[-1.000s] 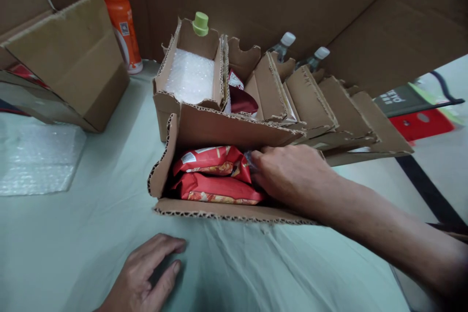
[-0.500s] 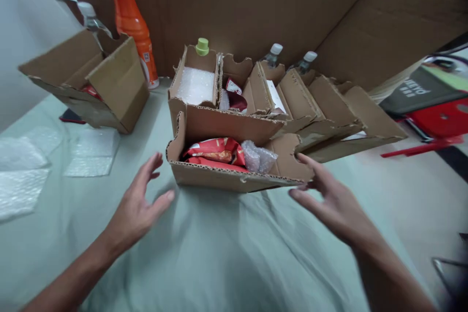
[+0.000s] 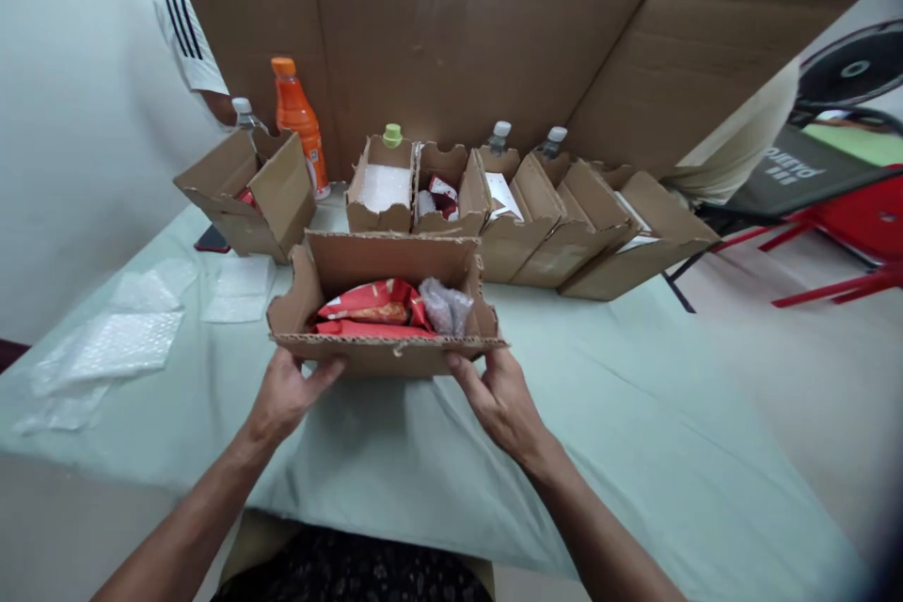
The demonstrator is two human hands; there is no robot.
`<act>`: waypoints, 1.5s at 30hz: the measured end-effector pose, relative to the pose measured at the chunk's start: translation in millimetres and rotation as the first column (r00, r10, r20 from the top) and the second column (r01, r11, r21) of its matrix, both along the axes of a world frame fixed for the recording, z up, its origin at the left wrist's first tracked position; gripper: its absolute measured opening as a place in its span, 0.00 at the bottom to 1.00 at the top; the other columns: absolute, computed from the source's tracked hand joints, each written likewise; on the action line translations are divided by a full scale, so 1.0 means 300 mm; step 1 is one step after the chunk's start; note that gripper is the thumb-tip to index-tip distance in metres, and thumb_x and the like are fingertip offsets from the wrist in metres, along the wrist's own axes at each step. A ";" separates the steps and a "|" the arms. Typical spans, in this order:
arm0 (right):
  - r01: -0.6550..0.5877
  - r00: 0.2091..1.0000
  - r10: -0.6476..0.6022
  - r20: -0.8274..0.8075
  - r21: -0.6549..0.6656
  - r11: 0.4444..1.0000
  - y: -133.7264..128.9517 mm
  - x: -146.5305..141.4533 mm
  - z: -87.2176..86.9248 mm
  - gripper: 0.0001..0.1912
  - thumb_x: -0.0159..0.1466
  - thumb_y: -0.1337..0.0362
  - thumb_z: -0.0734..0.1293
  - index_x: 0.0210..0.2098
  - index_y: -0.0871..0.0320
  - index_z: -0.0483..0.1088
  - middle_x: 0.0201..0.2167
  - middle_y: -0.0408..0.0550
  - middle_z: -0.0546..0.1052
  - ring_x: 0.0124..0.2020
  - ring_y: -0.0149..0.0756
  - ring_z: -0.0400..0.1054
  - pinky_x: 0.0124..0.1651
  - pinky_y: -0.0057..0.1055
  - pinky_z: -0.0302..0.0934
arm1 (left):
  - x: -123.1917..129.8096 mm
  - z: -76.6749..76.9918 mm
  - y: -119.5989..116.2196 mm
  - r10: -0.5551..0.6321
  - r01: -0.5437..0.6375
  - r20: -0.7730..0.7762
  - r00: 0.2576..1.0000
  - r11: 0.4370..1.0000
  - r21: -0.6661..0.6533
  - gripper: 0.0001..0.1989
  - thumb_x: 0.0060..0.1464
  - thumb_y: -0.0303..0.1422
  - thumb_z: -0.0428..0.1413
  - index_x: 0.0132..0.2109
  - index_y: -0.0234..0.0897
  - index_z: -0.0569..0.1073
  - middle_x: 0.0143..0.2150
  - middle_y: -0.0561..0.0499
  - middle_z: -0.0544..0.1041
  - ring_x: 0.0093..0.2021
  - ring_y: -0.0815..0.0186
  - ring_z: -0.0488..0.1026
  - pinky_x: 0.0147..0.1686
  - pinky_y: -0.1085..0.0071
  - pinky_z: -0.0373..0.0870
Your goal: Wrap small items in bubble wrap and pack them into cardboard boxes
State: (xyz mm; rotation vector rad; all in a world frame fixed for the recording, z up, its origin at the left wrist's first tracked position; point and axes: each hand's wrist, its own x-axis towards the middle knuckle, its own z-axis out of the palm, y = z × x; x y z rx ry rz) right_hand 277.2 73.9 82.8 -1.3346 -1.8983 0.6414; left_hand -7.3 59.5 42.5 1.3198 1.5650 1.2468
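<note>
Touching left thumb (image 3: 325, 377) and right thumb (image 3: 467, 374) is the box (image 3: 381, 361).

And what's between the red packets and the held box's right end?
Crumpled bubble wrap lies between the red packets and the right end, in the head view.

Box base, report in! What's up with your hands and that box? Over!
Left hand and right hand gripping open box near its front corners. Red packets and bubble-wrap bundle inside. Row of boxes behind it.
</note>
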 end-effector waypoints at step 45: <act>-0.274 0.938 0.263 -0.225 -0.015 0.962 0.122 -0.269 -0.292 0.32 0.67 0.53 0.69 0.68 0.52 0.62 0.60 0.57 0.75 0.53 0.49 0.74 0.45 0.42 0.75 | -0.077 -0.121 0.041 0.132 -0.174 0.346 0.929 0.980 0.094 0.36 0.61 0.52 0.58 0.70 0.44 0.67 0.74 0.48 0.65 0.76 0.51 0.55 0.76 0.55 0.50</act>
